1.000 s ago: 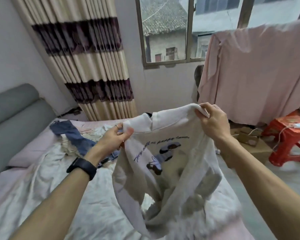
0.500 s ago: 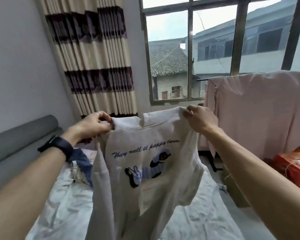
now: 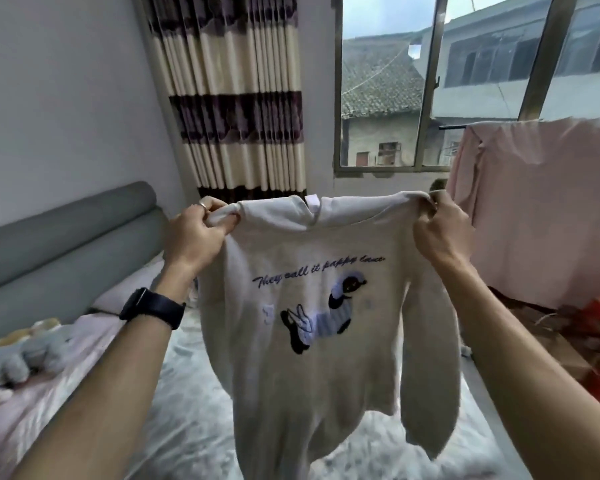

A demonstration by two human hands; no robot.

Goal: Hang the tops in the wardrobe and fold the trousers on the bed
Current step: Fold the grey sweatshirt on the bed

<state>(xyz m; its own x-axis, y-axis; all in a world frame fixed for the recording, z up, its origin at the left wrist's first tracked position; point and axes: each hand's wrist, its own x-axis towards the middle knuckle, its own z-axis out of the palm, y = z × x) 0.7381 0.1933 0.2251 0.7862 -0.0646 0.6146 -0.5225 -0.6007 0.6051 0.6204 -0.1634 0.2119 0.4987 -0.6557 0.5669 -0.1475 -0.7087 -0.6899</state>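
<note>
The left grip pinches one shoulder of a cream long-sleeved sweatshirt with a dark cartoon print and a line of script across the chest, thumb and curled fingers bunching the cloth. The right grip does the same at the other shoulder, so the top hangs spread between them at chest height, print towards the person. Its sleeves and hem dangle just above the pale rumpled bed. A black watch sits on the left wrist. Behind are a grey padded headboard, a striped cream-and-plum curtain, and a pink sheet draped over a rail to the right. No hanger or wardrobe is in sight, so as I judge it the top has yet to be carried off. Each grip holds only a small fold at the seam, and one could slip as the person turns. A trailing sleeve could also snag the bedding or brush the pink sheet.
</note>
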